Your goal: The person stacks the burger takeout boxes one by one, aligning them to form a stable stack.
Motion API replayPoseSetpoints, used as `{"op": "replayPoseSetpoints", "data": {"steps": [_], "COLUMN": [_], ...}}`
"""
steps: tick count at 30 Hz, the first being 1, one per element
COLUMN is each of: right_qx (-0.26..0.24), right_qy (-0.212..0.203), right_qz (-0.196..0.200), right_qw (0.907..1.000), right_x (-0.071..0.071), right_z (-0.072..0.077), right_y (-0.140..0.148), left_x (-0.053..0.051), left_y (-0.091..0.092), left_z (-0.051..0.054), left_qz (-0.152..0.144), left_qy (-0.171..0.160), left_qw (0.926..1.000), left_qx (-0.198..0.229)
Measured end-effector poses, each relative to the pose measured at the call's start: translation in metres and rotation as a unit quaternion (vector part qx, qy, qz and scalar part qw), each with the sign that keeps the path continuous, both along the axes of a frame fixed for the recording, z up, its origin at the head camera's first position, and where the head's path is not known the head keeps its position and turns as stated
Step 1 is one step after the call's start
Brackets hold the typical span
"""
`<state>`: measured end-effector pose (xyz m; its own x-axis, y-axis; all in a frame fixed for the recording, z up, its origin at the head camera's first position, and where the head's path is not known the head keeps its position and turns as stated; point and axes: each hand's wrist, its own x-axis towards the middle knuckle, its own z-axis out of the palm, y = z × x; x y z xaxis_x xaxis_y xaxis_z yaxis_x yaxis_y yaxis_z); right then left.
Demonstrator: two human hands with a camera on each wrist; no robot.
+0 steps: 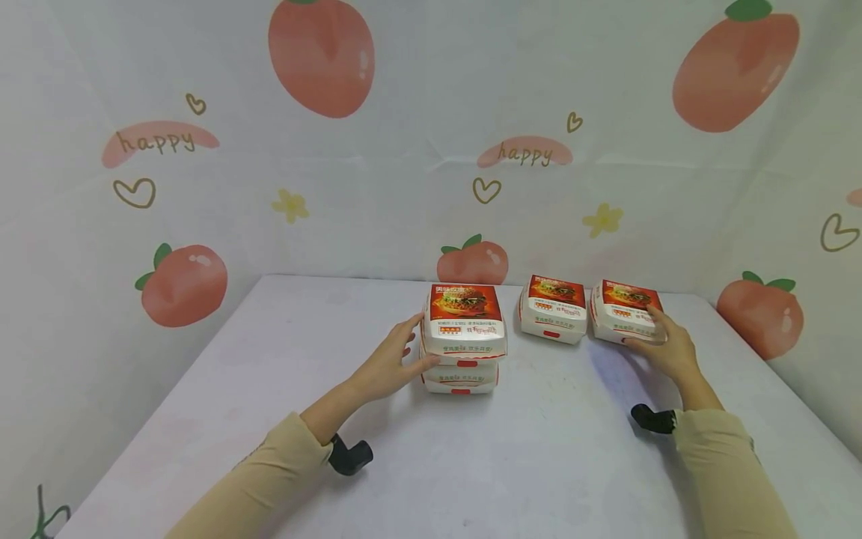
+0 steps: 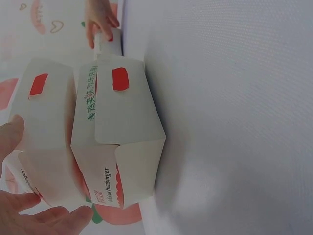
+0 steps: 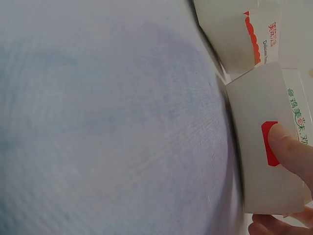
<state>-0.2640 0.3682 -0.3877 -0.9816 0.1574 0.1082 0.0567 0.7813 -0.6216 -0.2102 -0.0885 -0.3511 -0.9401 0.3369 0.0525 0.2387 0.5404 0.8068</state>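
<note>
Your left hand (image 1: 384, 368) grips the upper stacked box (image 1: 466, 322); your right hand (image 1: 670, 349) pinches the rightmost box (image 1: 618, 314), tabletop (image 1: 552, 434) extending from its front edge toward you.

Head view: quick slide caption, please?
Left hand touches the upper burger box stacked on a lower box; right hand holds the rightmost box, another box beside it.

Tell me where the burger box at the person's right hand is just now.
In the head view, that burger box sits toward the far right corner of the table, with the right hand on it, just right of another box.
</note>
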Motion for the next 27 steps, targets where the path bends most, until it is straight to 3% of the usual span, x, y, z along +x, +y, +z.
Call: {"op": "replayPoseSetpoints", "data": {"steps": [7, 27], "right_qx": [0.019, -0.020], "right_qy": [0.010, 0.045], "right_qz": [-0.007, -0.006], "right_qw": [0.9997, 0.9988], "right_x": [0.001, 0.010], "right_z": [0.003, 0.018], "right_y": [-0.003, -0.006], "left_x": [0.000, 0.000], "left_y": [0.000, 0.000], "left_z": [0.000, -0.001], "left_qz": [0.001, 0.002], "left_qy": [0.001, -0.001], "left_qw": [1.0000, 1.0000], "left_qx": [-0.004, -0.009]}}
